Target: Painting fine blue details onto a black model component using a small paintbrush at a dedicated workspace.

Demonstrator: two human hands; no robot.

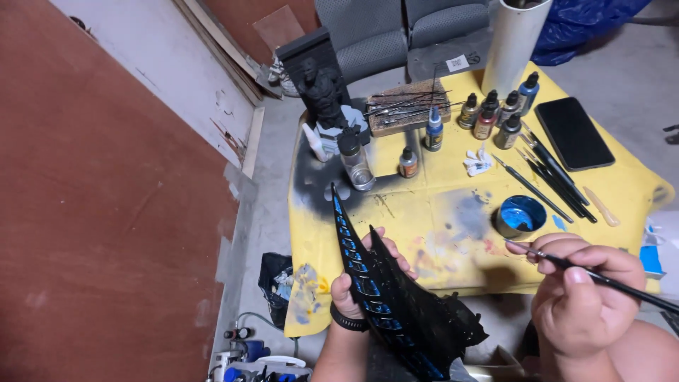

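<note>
Left hand (pixel 353 286) fingers gripping black winged piece (pixel 396 304), right hand (pixel 580 297) fingers pinching paintbrush (pixel 601 279)

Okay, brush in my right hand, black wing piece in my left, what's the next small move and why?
Probably dip the brush into the blue paint cup. The right hand holds it near the cup, tip clear of the black wing piece, which the left hand holds with blue detailing only along one edge.

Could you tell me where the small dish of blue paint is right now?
The dish of blue paint sits on the yellow table cover, just above the right hand and beside the row of brushes.
</note>
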